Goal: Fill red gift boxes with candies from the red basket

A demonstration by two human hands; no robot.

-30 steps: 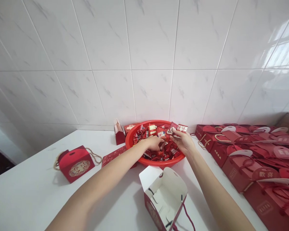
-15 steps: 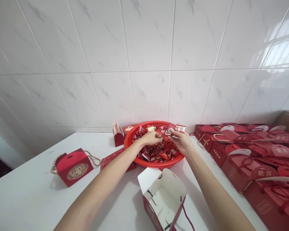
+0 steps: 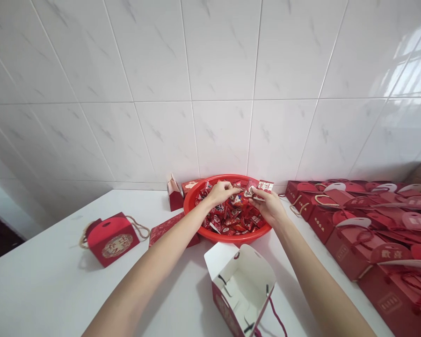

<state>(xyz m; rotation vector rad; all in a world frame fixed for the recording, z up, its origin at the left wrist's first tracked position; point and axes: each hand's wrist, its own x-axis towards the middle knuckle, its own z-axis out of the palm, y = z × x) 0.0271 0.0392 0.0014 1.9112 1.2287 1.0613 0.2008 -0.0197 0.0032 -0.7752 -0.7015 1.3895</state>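
A red plastic basket (image 3: 228,240) full of small wrapped candies (image 3: 228,222) stands against the wall. Over its middle, my left hand (image 3: 221,193) is closed in a pinch; what lies between the fingertips is too small to make out. At the basket's right side my right hand (image 3: 271,206) grips red-and-white candy packets (image 3: 265,186) between thumb and fingers. In front of the basket, between my forearms, an open gift box (image 3: 245,285) shows its white inside, with nothing in it. A dark red cord (image 3: 277,314) hangs from its right side.
A closed red box with rope handles (image 3: 117,238) sits on the white table (image 3: 49,281) at left. A flat red box (image 3: 164,228) lies partly behind my left forearm, and a small upright box (image 3: 175,196) stands beside the basket. Rows of red gift boxes (image 3: 351,234) fill the right side.
My left hand has risen slightly from the candies, its fingertips now closer to the packets in my right hand. My right hand keeps its grip. The whole view has shifted a little.
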